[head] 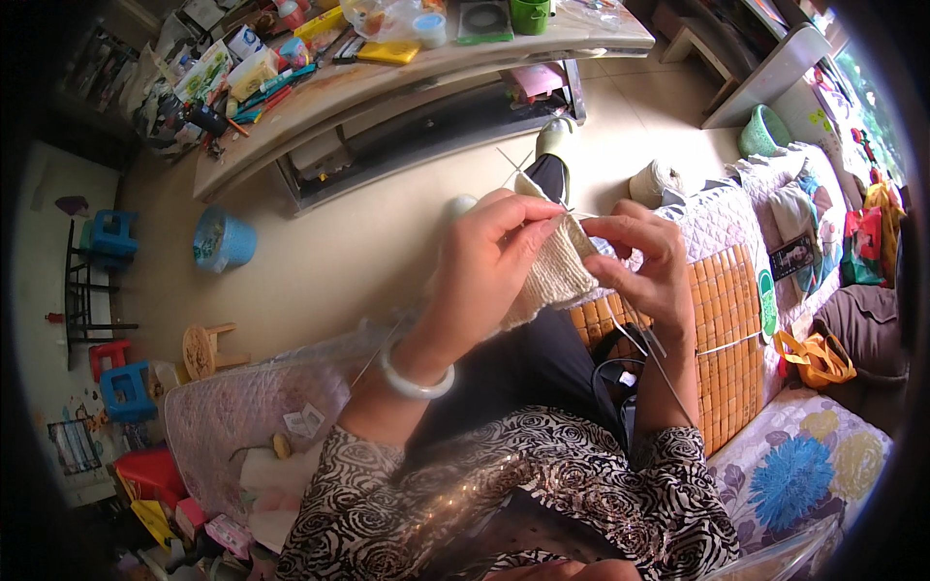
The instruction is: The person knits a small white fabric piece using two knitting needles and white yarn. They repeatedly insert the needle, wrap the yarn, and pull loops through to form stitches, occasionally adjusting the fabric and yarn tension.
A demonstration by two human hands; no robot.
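Note:
A piece of cream ribbed knitting (558, 272) hangs between my two hands above my lap. My left hand (498, 250) pinches its upper edge between thumb and fingers, near thin knitting needles (514, 161) that cross beyond the fingertips. On the other side, my right hand (639, 250) grips the knitting's right edge and a needle, its thumb and forefinger close to the fabric. More thin needles point down below the right hand. A cone of cream yarn (655, 181) stands beyond the right hand. Finger overlap hides part of the stitches.
A bamboo mat (726, 348) lies on the quilted seat at right, near a phone (792, 256) and an orange bag (817, 359). Ahead stands a cluttered table (436, 69). A blue bin (225, 238) and a wooden stool (207, 352) are on the floor at left.

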